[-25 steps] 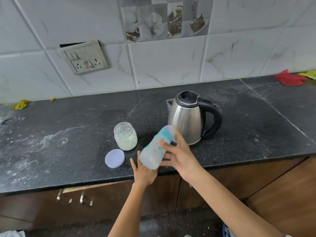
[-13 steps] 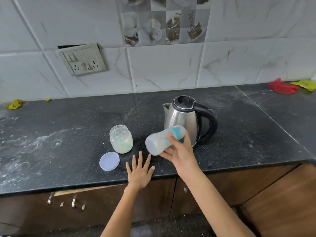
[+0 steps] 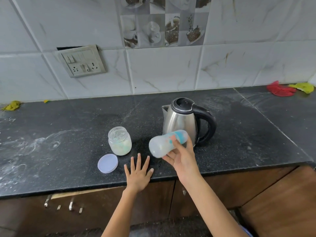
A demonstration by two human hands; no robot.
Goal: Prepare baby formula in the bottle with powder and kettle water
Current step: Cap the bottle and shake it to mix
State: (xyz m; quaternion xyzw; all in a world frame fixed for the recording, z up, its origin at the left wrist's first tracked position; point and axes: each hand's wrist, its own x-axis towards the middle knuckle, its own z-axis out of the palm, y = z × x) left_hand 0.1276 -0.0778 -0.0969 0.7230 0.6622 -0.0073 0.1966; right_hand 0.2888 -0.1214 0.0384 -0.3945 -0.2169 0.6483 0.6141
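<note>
My right hand [image 3: 182, 159] grips a translucent baby bottle [image 3: 162, 144] with a teal cap, tipped almost on its side above the counter, base toward the left. It hangs just in front of the steel kettle [image 3: 181, 122] with a black lid and handle. My left hand [image 3: 138, 173] lies flat on the black counter [image 3: 68, 151] near its front edge, fingers spread. An open glass jar [image 3: 120, 141] with pale powder in it stands left of the bottle. Its lilac lid [image 3: 107, 163] lies flat in front of the jar.
White powder smears mark the counter's left part. A red cloth [image 3: 280, 90] and a yellow cloth [image 3: 303, 87] lie at the back right, a yellow scrap [image 3: 12, 105] at the back left. A switch plate [image 3: 82, 61] hangs on the tiled wall. Wooden cabinets [image 3: 256, 194] sit below.
My left hand let go of the bottle's base and settled flat on the counter. My right hand swung the bottle from a steep tilt to nearly horizontal.
</note>
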